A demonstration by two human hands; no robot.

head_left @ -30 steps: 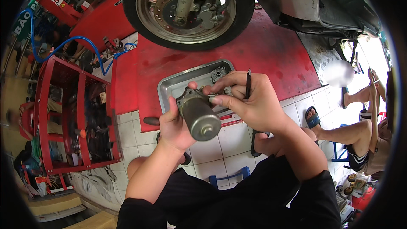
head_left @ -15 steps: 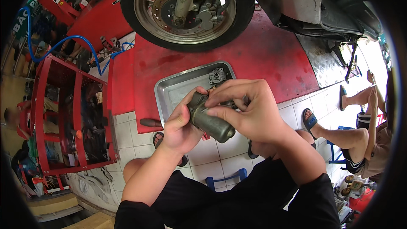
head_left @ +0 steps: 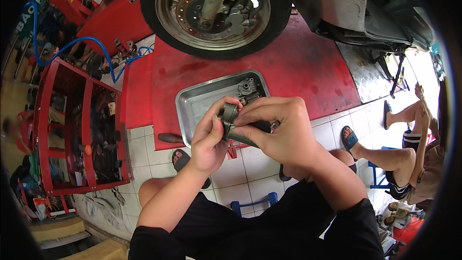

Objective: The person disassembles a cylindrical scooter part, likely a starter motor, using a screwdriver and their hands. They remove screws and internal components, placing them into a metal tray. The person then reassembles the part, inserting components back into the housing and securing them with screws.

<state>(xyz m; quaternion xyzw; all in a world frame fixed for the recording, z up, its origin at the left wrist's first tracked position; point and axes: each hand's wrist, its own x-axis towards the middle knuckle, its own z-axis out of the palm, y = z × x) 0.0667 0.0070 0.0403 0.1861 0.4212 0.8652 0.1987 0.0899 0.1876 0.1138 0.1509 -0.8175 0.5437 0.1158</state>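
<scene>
My left hand [head_left: 207, 147] is closed round a greenish-grey metal cylinder [head_left: 230, 115] with a flanged end, held tilted in front of me. My right hand [head_left: 288, 127] is closed, with thumb and fingertips pressed at the flanged end; what lies between them is hidden, and much of the cylinder is behind this hand. Just beyond both hands is a rectangular steel tray [head_left: 192, 101], with a small cast housing [head_left: 246, 85] and other parts, partly covered by my fingers, in its right side.
A scooter's front wheel [head_left: 173, 31] stands on the red platform [head_left: 317, 72] ahead. A red shelved cart [head_left: 87, 120] and blue hose [head_left: 96, 43] are at left. Another person [head_left: 399, 159] sits at right, legs stretched toward me. A blue stool [head_left: 255, 201] shows below.
The cylinder has turned from end-cap toward me to side-on and more hidden. My right hand has closed in over it, and the dark slim tool seen earlier among its fingers is hidden.
</scene>
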